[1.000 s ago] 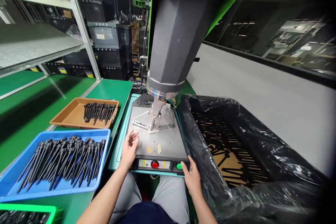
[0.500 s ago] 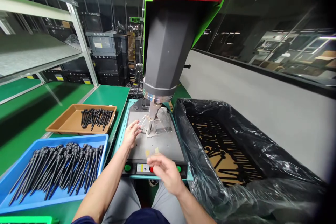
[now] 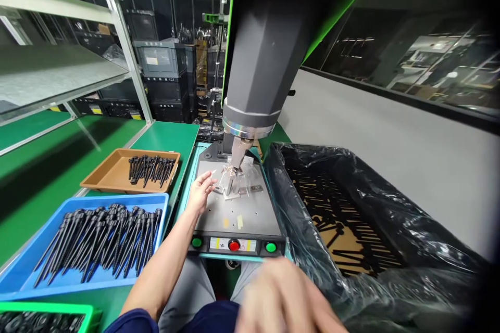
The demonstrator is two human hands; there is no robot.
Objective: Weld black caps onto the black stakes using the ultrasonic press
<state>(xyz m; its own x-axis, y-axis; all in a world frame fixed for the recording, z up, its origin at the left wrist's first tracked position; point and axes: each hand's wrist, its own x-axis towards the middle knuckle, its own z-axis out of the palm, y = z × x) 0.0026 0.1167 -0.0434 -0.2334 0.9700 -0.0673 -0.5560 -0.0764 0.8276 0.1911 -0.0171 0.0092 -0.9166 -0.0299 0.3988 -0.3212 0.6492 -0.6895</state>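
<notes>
My left hand [image 3: 200, 192] is beside the fixture [image 3: 229, 186] on the machine's metal base plate [image 3: 219, 221], fingers apart and nothing visible in them. Clear plastic film hangs around the fixture, near my fingertips; whether they touch it I cannot tell. Directly above the fixture is the tapered metal tip [image 3: 239, 152] of the press machine [image 3: 255, 57]. My right hand [image 3: 279, 296] is low in front of the base, close to the camera and smeared by motion, so its fingers cannot be made out.
To the left stand a blue tray [image 3: 78, 291] and a brown tray [image 3: 107, 174] of black screw-like parts, plus a green bin [image 3: 91, 317] of small black pieces. On the right is a plastic-lined box [image 3: 281, 192] of black parts. Green buttons [image 3: 271, 247] and a red button [image 3: 234, 245] line the base front.
My right hand has moved down and toward the camera, away from the base's front edge. My left hand stays beside the fixture. The whole view has shifted slightly.
</notes>
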